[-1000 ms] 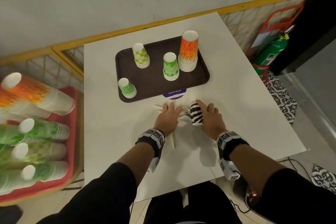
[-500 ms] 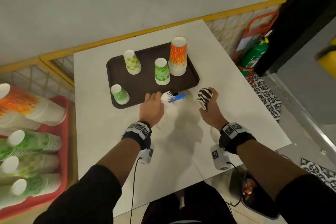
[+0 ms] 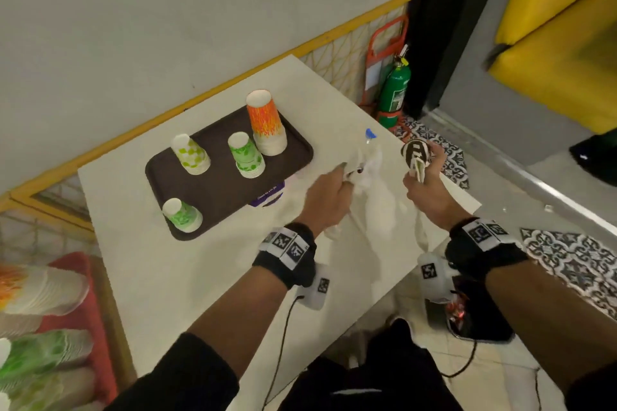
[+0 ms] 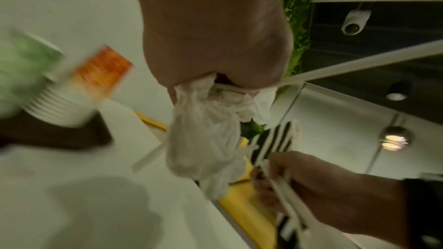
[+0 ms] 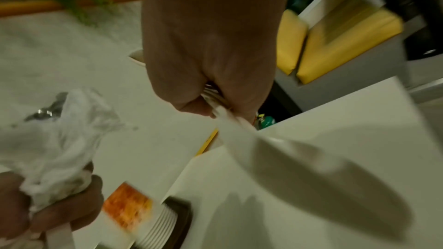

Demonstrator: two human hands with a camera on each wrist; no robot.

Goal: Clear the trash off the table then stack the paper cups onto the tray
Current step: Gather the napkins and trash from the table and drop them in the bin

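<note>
The left hand (image 3: 329, 188) is gripping a bunch of crumpled white napkins (image 3: 369, 170) above the white surface (image 3: 187, 274). The right hand (image 3: 425, 188), fingers curled, is holding a zebra-striped paper cup (image 3: 415, 152) beyond the surface's right edge. Four upturned paper cup stacks, the tallest orange (image 3: 266, 122), are standing on the brown tray (image 3: 220, 190).

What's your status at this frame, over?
Left hand grips crumpled white trash. Right hand grips zebra-striped cup with white utensils. Cup stacks upside down on tray. Nothing blocking.
</note>
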